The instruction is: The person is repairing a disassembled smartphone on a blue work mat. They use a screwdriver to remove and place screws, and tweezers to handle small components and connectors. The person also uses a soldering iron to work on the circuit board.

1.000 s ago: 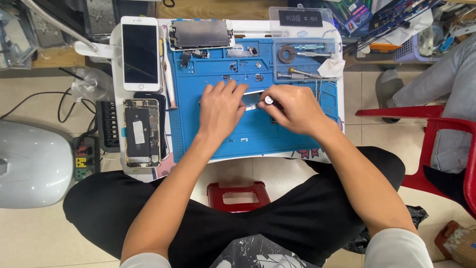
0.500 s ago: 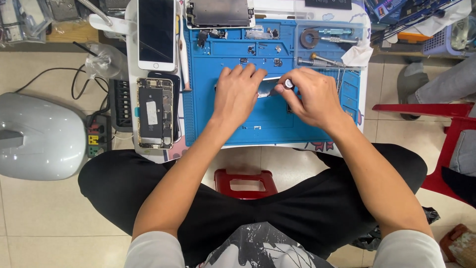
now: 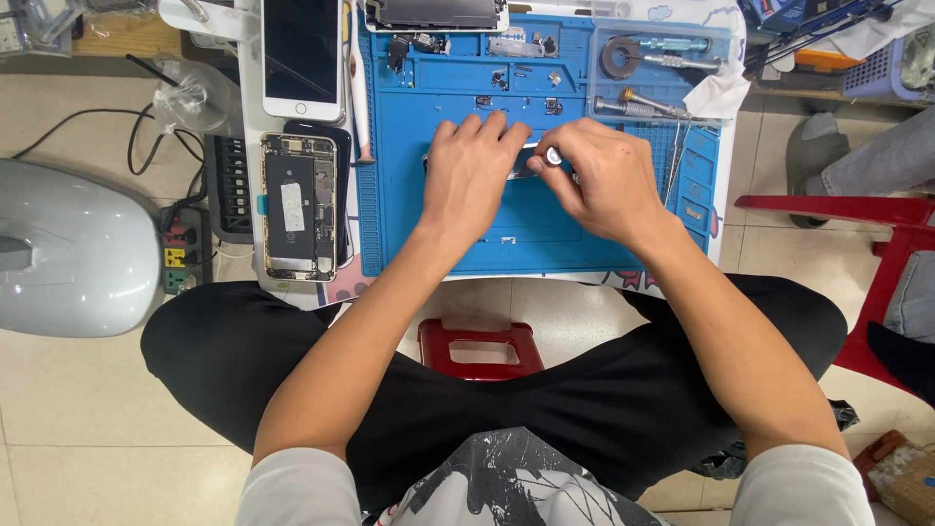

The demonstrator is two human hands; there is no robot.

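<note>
Grip of right hand (image 3: 609,185) pinching silver-capped screwdriver (image 3: 552,156), left hand (image 3: 472,175) flat on thin metal part (image 3: 516,168) (mostly hidden)

White phone (image 3: 303,58) at top left of counter, long flat shape, black screen dark, face up. Just below, open phone (image 3: 298,206), gold edge, insides showing, small white label (image 3: 293,206) in middle. At top of blue mat (image 3: 545,234), loose screen part (image 3: 435,13), dark with silver edge.
</note>
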